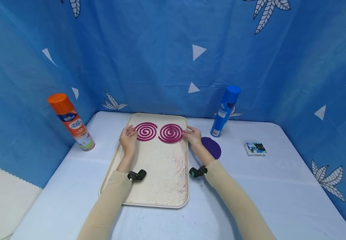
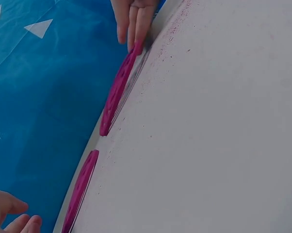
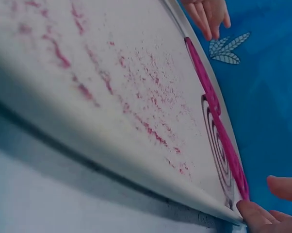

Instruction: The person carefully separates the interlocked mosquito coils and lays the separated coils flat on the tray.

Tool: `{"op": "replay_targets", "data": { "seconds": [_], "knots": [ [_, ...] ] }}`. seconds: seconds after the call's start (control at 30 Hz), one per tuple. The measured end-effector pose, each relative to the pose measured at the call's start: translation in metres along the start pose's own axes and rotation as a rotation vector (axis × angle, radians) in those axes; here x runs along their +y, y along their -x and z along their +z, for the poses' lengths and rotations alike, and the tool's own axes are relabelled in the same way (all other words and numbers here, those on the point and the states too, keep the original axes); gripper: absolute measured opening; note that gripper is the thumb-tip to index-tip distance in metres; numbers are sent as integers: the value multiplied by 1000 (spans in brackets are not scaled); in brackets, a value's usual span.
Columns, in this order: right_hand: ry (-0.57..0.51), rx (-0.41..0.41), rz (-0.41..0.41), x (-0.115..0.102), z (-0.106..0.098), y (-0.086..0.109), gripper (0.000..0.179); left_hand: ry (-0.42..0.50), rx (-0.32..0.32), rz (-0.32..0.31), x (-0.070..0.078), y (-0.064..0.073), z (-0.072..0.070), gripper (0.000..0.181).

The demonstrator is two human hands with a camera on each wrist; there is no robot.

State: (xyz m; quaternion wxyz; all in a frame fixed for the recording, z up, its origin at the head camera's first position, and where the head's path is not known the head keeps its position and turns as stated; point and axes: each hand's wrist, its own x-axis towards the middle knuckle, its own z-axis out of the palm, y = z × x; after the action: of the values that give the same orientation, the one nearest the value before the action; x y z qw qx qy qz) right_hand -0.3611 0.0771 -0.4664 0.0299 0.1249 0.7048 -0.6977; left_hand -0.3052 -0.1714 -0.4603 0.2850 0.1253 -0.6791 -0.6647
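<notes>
- From the tray's middle, I have room over bare surface towards 5 and 6 o'clock
- At 12, only a slim gap runs between the left pink coil and right pink coil; the curtain walls me off behind
- The left hand blocks 10, with the orange can farther out
- The right hand blocks 2, the blue can beyond it
- At 3, I'd meet the purple coil, then the small box

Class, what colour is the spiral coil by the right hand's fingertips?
The spiral coil is magenta, a deep purplish pink; the head view shows it best.
</notes>
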Motion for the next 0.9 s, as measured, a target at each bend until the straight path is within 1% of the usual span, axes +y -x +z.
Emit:
{"op": "replay_targets", "data": {
  "seconds": [0.1,0.17,0.3,0.37,0.47,0.6,0.7,0.77,0.83,0.9],
  "knots": [
    [7,-54,-17,-2,-10,7,53,-6,19,13,-15,-7,3,35],
    [-3,-78,-26,-3,-20,13,53,-12,28,6,-25,-11,6,35],
    [15,-90,-53,0,-50,25,50,-27,25,-18,-23,-4,11,32],
    [41,-68,-70,3,-67,31,48,-36,9,-33,-20,1,15,31],
    [82,-16,-107,7,-92,37,44,-45,-38,-57,-14,12,24,31],
    [127,60,-141,12,-119,44,42,-45,-156,-96,-4,36,42,31],
    [171,107,-144,16,-134,48,40,-63,-280,-124,6,59,62,31],
    [217,138,-140,18,-141,50,40,-86,-389,-142,15,74,78,34],
    [252,162,-129,20,-146,52,39,-127,-522,-147,23,88,93,37],
    [282,177,-126,21,-149,53,39,-201,-656,-132,28,99,108,42]
  ]
}}
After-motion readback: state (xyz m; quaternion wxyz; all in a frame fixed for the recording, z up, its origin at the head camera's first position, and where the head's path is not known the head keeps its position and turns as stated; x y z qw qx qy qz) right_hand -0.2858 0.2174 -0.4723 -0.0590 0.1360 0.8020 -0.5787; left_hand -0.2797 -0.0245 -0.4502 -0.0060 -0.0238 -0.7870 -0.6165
